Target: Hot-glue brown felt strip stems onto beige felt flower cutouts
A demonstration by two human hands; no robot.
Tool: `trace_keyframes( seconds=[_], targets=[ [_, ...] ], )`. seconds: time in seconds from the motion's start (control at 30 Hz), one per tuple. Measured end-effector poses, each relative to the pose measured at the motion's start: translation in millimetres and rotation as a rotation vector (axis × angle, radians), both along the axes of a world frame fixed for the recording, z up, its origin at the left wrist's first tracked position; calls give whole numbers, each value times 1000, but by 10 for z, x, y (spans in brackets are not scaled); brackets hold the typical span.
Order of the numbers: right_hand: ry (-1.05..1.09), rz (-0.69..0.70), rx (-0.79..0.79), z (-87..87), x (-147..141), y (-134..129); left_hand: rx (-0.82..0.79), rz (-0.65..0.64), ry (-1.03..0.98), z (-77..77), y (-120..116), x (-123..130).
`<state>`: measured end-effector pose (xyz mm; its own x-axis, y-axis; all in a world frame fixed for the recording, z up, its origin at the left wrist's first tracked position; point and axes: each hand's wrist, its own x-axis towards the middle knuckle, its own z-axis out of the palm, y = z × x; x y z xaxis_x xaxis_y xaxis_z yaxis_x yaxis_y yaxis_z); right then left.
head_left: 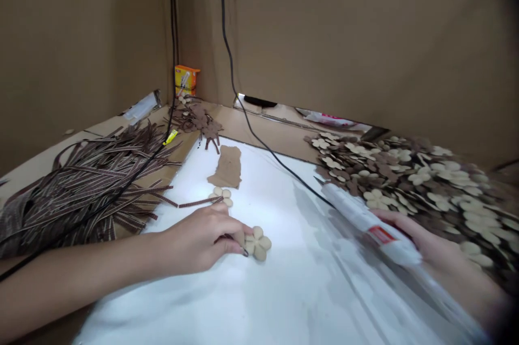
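Our left grip (200, 239), fingers together, touches the cardboard flower (257, 243) just to its right, whether pinching we cannot tell, while our farther right grip (440, 247) wraps a glue tube (368, 220).

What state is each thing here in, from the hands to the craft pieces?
Left hand: fingertips at the cardboard flower's edge.
Right hand: gripping the white tube.
White tube: held, slanted, red label showing.
Cardboard flower: lying flat on the white sheet.
Small cardboard flower: flat, apart from both hands.
Striped strips: piled loosely.

Orange box (187, 80) (yellow-sided); black cable (232, 83)
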<state>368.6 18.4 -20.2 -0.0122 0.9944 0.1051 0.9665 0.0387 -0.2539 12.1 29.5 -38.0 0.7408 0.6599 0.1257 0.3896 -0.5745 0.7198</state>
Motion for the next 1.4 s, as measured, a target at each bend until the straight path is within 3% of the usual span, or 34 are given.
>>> trace_keyframes(
  seconds=[0.13,0.27,0.33,0.43,0.6,0.7,0.77,0.8,0.87,0.97,1.07,1.2,1.4],
  targets=[
    [0,97,-175,-26,27,32,-123,62,-95,24,30,-16],
    [-88,124,-221,-38,22,17,-416,225,-221,31,35,-21],
    [-149,127,-229,-51,-8,3,-448,321,-231,35,11,-14],
    [-175,158,-172,-108,-25,-1,-466,395,-143,48,-51,7],
    [-298,223,-85,-208,48,-9,-693,374,-158,79,-151,40],
    [-453,240,129,-111,-79,-67,-734,396,-118,134,-183,58],
    [-423,397,276,18,-305,-103,-753,408,-55,180,-197,72],
    [-344,554,276,82,-449,-108,-767,410,-28,201,-206,80],
    [-235,831,113,175,-754,-77,-808,404,-9,234,-234,97],
    [-158,1025,-30,180,-1131,62,-858,419,-3,266,-306,107],
    [-101,1173,-21,102,-1335,190,-854,483,59,298,-380,72],
    [-61,1154,33,72,-1434,174,-707,545,148,358,-410,-32],
    [-128,912,113,-5,-1481,-48,-703,524,158,357,-400,-77]
  ],
)
